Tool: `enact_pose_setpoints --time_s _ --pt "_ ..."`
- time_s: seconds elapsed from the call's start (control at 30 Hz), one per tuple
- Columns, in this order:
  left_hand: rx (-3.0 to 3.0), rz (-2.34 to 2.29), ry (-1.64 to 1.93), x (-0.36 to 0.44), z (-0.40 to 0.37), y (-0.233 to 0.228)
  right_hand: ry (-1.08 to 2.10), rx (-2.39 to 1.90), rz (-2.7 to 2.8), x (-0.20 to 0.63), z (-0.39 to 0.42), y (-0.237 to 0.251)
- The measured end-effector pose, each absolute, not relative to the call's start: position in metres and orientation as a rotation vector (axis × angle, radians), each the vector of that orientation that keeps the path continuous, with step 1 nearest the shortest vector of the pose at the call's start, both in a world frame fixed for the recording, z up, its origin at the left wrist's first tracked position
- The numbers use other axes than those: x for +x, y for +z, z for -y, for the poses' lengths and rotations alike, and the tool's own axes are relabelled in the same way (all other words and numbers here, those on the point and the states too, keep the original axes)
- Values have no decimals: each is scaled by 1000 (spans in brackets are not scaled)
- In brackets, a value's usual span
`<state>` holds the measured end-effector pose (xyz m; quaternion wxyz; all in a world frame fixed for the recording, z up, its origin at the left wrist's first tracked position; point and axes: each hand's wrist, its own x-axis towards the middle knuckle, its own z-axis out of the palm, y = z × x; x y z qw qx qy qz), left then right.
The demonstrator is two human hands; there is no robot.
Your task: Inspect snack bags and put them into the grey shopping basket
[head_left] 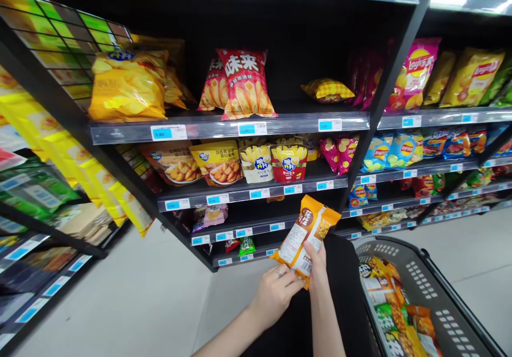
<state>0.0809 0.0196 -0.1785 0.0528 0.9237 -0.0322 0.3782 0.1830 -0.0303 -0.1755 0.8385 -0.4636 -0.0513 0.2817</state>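
An orange and white snack bag [298,237] is held up in front of me, tilted, its printed back with a barcode facing me. My left hand [276,293], with a ring on one finger, grips the bag's lower left corner. Around its lower right edge my right hand [318,263] is closed, thumb on the face of the bag. At my right stands a grey shopping basket [424,277], with several snack bags [394,303] in orange, green and yellow lying in it. Fingers behind the bag are hidden.
Ahead, black shelves carry red chip bags [248,85], a big yellow bag [128,87], snack pouches [216,162] and Lay's bags [414,74]. Price tags line the shelf edges. Yellow packets [130,205] hang at the left shelf end. Pale floor [160,293] lies below.
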Motion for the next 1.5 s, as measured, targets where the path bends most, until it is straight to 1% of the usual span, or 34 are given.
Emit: enact_pose_setpoints --time_s 0.17,0.53,0.8,1.5 --pt "2804 101 1159 82 -20 -178 606 -939 78 185 29 -178" --pt "2822 101 1062 80 -21 -181 617 -865 47 189 28 -184" --pt "2813 104 1084 80 -21 -179 614 -830 43 189 26 -189" --pt "2844 97 1075 78 -21 -177 591 -845 23 187 20 -197"
